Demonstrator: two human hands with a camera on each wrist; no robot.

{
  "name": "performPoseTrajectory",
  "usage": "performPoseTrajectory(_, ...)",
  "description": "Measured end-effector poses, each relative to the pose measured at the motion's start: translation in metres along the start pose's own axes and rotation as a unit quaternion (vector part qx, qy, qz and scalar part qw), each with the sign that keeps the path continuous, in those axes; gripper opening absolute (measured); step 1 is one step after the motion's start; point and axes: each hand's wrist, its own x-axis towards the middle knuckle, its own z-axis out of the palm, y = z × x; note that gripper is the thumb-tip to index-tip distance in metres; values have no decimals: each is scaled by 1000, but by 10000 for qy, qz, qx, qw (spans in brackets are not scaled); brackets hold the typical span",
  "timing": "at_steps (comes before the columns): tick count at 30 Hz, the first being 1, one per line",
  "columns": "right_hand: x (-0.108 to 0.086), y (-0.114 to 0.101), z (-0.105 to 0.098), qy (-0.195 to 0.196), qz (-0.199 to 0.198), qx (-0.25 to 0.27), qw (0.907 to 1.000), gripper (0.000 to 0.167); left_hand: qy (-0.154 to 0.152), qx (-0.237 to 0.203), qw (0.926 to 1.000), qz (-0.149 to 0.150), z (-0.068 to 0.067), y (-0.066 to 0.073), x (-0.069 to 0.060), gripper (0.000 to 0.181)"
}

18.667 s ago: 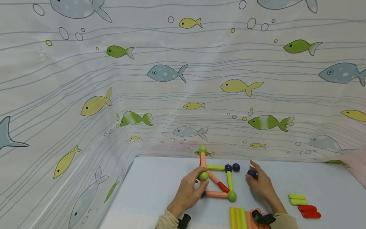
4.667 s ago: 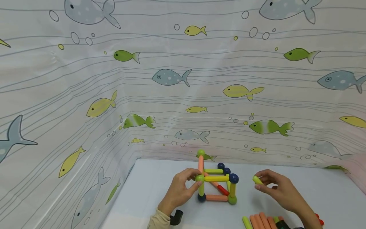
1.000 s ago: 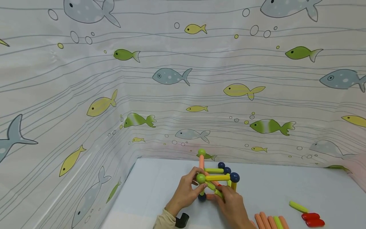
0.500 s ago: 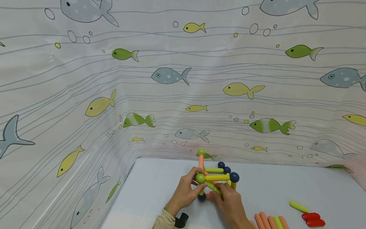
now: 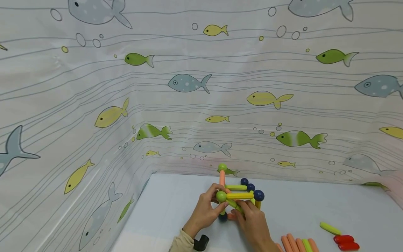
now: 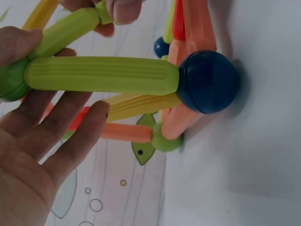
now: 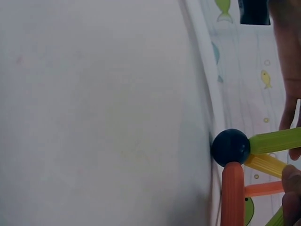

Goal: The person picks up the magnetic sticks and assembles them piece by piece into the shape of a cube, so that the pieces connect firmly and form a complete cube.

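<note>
A frame of magnetic sticks and balls stands on the white table. My left hand [image 5: 201,211] pinches the green ball [image 5: 221,196] at its upper front left corner. From that ball a yellow stick [image 5: 240,195] runs to a dark blue ball [image 5: 259,195], and an upright green stick [image 6: 101,75] reaches down to another dark blue ball [image 6: 209,82]. A slanting green stick [image 6: 66,33] also meets the green ball. My right hand [image 5: 255,222] pinches a second green stick [image 6: 104,12] at that stick's far end; fingers hide most of it.
Several orange sticks [image 5: 291,241] and a green one lie at the front right. Farther right are a lime stick [image 5: 330,228] and two red pieces [image 5: 344,239]. A loose-looking dark blue ball [image 5: 244,181] sits at the frame's back. A fish-patterned sheet [image 5: 201,105] rises behind the table.
Since the earlier frames, a yellow stick and dark blue ball joined the frame's front. My right hand brought a green stick leftward to the frame; lately it shifts only slightly.
</note>
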Motion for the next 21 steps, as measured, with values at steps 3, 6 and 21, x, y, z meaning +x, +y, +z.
performPoseTrajectory(3,0,-1,-1,-55,81,66,9999,43,-31,-35,10000,-32,0,0,0,42)
performPoseTrajectory(6,1,0,0,-22,60,100,9999,42,-74,-68,9999,-65,-1,1,0,41)
performPoseTrajectory(21,0,2,1,67,-41,224,9997,43,-75,-2,9999,-127,-2,2,-1,41)
